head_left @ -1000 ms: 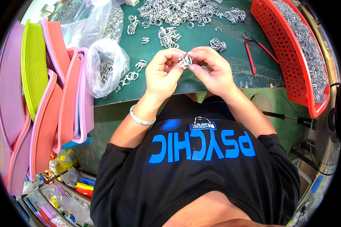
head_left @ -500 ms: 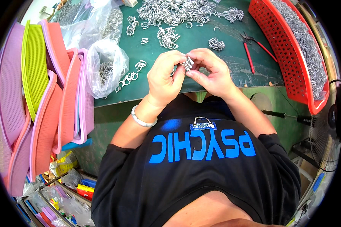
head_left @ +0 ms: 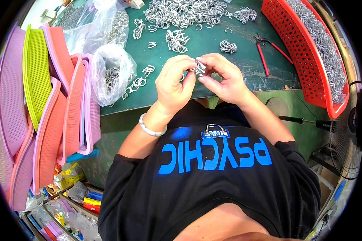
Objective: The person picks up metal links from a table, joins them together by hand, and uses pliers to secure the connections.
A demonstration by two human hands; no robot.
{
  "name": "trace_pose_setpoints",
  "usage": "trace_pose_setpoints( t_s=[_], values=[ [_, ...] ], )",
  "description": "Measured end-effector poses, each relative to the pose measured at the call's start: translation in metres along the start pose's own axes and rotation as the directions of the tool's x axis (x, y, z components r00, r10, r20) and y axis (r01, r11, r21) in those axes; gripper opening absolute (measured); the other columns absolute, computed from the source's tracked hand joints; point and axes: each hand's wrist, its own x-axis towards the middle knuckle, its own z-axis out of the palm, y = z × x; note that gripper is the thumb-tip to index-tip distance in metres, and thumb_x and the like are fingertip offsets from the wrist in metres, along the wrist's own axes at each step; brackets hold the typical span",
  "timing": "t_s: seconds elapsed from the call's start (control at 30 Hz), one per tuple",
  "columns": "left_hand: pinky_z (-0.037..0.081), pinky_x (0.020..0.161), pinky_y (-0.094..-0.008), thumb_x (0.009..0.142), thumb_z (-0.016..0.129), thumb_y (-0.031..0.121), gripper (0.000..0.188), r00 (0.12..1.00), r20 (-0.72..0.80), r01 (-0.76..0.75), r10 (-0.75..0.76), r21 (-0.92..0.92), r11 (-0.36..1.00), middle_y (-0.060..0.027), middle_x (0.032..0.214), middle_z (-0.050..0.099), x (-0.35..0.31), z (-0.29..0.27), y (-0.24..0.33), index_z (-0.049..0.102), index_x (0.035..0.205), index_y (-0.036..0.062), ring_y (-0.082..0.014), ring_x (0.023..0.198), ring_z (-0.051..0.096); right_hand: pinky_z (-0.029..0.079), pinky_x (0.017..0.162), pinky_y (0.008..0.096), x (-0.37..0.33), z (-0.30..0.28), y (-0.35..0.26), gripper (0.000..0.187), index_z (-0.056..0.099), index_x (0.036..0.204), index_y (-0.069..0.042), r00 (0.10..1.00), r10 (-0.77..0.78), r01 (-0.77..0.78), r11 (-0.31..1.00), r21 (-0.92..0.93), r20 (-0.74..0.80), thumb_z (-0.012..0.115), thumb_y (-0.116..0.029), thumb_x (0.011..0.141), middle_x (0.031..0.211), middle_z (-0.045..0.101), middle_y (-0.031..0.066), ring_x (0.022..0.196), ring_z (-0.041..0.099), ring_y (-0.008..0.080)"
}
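Observation:
Over the near edge of the green table [head_left: 157,90], my left hand [head_left: 174,83] and my right hand [head_left: 226,80] meet. Both are closed, pinching a small bunch of silver metal rings [head_left: 199,69] between thumbs and fingertips. My fingers partly hide how the rings join. Beyond my hands lie a clump of rings [head_left: 176,41] and a smaller one [head_left: 228,47]. Left of my left hand are some loose rings [head_left: 136,84] and a clear plastic bag [head_left: 122,66] with more rings inside. Red-handled pliers [head_left: 263,58] rest open to the right of my right hand.
A large heap of rings [head_left: 185,14] spreads at the back. At right, a red perforated basket [head_left: 297,52] is full of metal pieces. Stacked purple, pink and green baskets [head_left: 38,76] crowd the left side. A black fan [head_left: 346,140] stands at the lower right.
My fingers have shifted slightly on the bunch of rings, and my right thumb sits a little farther from it. The whole view has shifted slightly; the things on the table look otherwise unchanged.

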Motion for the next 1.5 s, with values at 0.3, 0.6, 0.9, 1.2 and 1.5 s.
trace_pose_setpoints(
  t_s=[0.3,0.6,0.9,1.2,1.5],
  values=[
    [0.049,0.071,-0.0231,0.072,0.056,-0.011,0.017,0.956,0.092,0.288,-0.277,-0.443,0.849,-0.0104,0.097,0.051,-0.006,0.001,-0.005,0.052,0.087,-0.0035,-0.0129,0.083,0.056,0.040,0.056,0.0182,-0.002,-0.003,0.006,0.018,0.057,0.097,0.003,0.992,0.118,-0.113,0.987,0.115,-0.034,0.056,-0.001,0.079,0.087,0.055,0.0039,0.065,0.049,0.0047],
    [0.047,0.078,-0.0237,0.074,0.055,-0.013,0.020,0.926,0.206,0.377,-0.316,-0.506,0.776,-0.0098,0.104,0.047,-0.005,-0.004,-0.004,0.050,0.090,-0.0021,-0.0135,0.090,0.054,0.042,0.058,0.0169,0.001,-0.004,-0.004,0.017,0.057,0.096,0.002,0.928,0.372,-0.354,0.887,0.297,-0.005,0.055,-0.009,0.083,0.081,0.057,0.0000,0.067,0.050,0.0035],
    [0.050,0.077,-0.0235,0.074,0.059,-0.007,0.014,0.903,0.224,0.429,-0.366,-0.477,0.767,-0.0095,0.103,0.045,-0.002,-0.006,-0.004,0.052,0.086,-0.0035,-0.0135,0.089,0.054,0.045,0.062,0.0193,0.002,-0.007,-0.003,0.018,0.057,0.098,0.001,0.888,0.460,-0.432,0.811,0.394,0.027,0.055,-0.010,0.084,0.085,0.060,0.0018,0.069,0.053,0.0053],
    [0.048,0.075,-0.0236,0.076,0.057,-0.008,0.015,0.879,0.270,0.476,-0.394,-0.569,0.671,-0.0087,0.099,0.050,-0.005,-0.006,-0.006,0.052,0.088,-0.0024,-0.0119,0.088,0.054,0.044,0.061,0.0190,0.001,-0.007,0.000,0.018,0.057,0.098,0.001,0.888,0.458,-0.436,0.798,0.416,0.050,0.055,-0.010,0.084,0.083,0.059,0.0015,0.067,0.052,0.0052],
    [0.047,0.074,-0.0227,0.078,0.058,-0.004,0.015,0.823,0.308,0.560,-0.477,-0.583,0.589,-0.0076,0.092,0.058,-0.004,-0.006,-0.003,0.052,0.092,-0.0013,-0.0103,0.082,0.056,0.044,0.062,0.0187,0.000,-0.009,0.004,0.014,0.058,0.093,0.002,0.909,0.410,-0.405,0.835,0.372,0.068,0.058,-0.006,0.081,0.085,0.058,0.0020,0.068,0.053,0.0060]
  ],
)
